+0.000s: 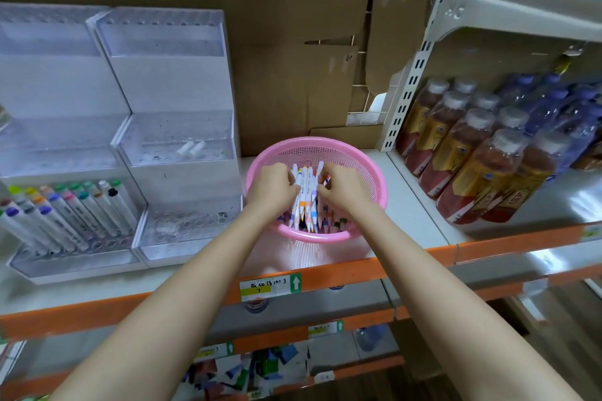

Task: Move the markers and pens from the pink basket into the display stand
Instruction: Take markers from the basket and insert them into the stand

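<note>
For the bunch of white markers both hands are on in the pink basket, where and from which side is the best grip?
Grip the bunch of white markers around the barrels' upper half, coming from above with a hand closing in from each side, as the left hand and right hand do. The markers lie parallel, tips down toward the near wall of the pink basket, so their far ends stand free.

White shelf (413, 205) with orange front edge (358, 265); price label (269, 286) on the edge. On it, left: two clear tiered stands side by side, left stand (49, 91) holding markers (65, 215) in its bottom tier, right stand (176, 127) nearly bare. Centre: pink basket (374, 179) just beside the right stand. Right: bottles (482, 153) in wrapped packs, near the basket.
</note>
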{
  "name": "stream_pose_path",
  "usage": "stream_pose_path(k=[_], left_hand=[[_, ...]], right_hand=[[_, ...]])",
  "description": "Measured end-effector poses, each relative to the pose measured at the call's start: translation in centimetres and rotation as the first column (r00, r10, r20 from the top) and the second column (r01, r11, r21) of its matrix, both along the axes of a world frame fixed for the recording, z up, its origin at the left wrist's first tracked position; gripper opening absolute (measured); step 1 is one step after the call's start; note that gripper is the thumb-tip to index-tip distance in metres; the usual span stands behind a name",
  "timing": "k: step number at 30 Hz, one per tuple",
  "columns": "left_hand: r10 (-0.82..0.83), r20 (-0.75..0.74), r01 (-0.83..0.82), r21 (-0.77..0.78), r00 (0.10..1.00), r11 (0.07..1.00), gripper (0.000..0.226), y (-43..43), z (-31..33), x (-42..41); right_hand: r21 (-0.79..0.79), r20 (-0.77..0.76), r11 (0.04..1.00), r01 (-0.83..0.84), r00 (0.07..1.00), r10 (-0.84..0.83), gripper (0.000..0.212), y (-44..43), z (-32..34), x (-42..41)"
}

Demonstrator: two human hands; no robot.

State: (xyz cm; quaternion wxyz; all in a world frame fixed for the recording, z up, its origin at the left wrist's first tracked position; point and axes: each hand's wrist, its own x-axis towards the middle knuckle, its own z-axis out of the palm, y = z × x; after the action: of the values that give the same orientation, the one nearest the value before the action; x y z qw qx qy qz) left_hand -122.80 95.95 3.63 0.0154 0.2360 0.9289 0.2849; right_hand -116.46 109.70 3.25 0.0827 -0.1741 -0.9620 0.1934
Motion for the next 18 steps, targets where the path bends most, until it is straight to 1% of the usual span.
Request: stream_pose_path(k=[3, 5, 7, 9, 11, 14, 18], left_hand=[[-0.034, 0.051, 0.031, 0.057, 0.998, 0.998, 0.023, -0.3, 0.2, -0.1], [-0.059, 0.115, 0.049, 0.089, 0.992, 0.995, 0.034, -0.4, 0.2, -0.3], [-0.086, 0.146, 0.07, 0.115, 0.985, 0.991, 0.046, -0.4, 0.2, -0.4], [-0.099, 0.132, 0.081, 0.134, 0.986, 0.988, 0.054, -0.5, 0.4, -0.5], [-0.098, 0.109, 0.077, 0.185, 0.989, 0.98, 0.06, -0.7, 0.7, -0.7], [-0.131, 0.129, 0.089, 0.287, 0.983, 0.954, 0.067, -1.1, 0.9, -0.9], [-0.164, 0.127, 0.121, 0.294, 0.978, 0.948, 0.07, -1.2, 0.9, -0.7]], right_hand=[[-0.055, -0.004, 0.998, 0.013, 1.0, -0.013, 0.013, 0.2, 0.0, -0.1], [-0.046, 0.022, 0.999, -0.011, 1.0, 0.012, 0.016, 0.1, 0.1, 0.0], [-0.06, 0.012, 0.997, -0.042, 0.999, 0.043, 0.02, 0.2, 0.0, 0.0], [-0.133, -0.026, 0.989, -0.07, 0.997, 0.067, 0.024, 0.3, 0.0, 0.0], [-0.196, -0.039, 0.975, -0.101, 0.995, 0.095, 0.026, 0.3, -0.1, 0.0], [-0.233, -0.031, 0.963, -0.136, 0.991, 0.133, 0.031, 0.2, -0.2, -0.1], [-0.285, -0.097, 0.951, -0.119, 0.991, 0.095, 0.047, 0.5, -0.2, -0.1]])
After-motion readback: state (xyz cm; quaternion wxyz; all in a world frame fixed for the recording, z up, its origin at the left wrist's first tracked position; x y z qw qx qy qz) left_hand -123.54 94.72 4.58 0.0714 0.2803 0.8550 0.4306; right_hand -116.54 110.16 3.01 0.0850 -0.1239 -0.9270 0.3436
